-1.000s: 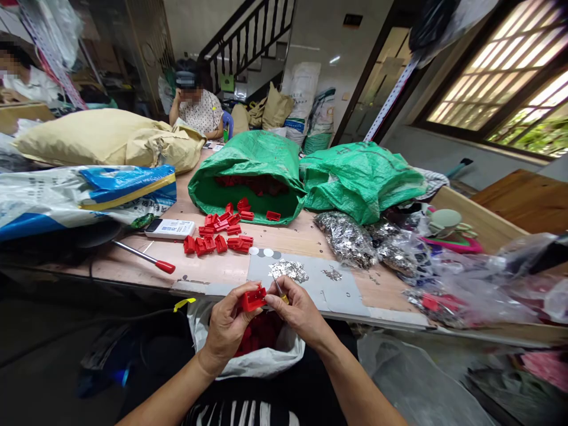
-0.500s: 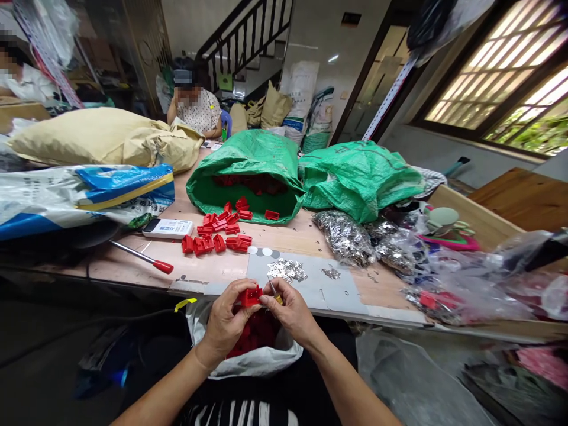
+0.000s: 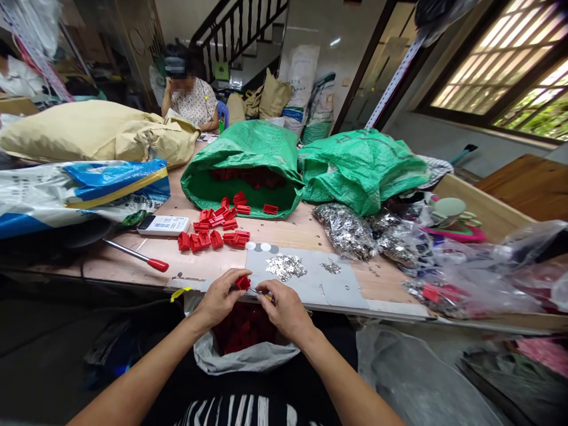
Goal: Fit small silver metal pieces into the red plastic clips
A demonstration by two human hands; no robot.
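Observation:
My left hand is closed around a small red plastic housing, held above the bench's front edge. In my right hand is a yellow-handled screwdriver, its thin metal shaft pointing left at the housing; whether its tip is inside cannot be seen. Most of its handle is hidden by my fingers. Below both hands a white sack lies open on my lap with many red pieces in it. Just beyond, small silver metal pieces are heaped on a grey mat.
Loose red housings lie before an open green sack. A second green sack and bags of metal parts stand right. On the left are a white box and a red-handled lever. Another person sits across.
The screwdriver has swung from pointing upward to lying nearly level, its shaft now at the red housing. Both hands have moved slightly left, and the housing is turned. The camera view has shifted a little.

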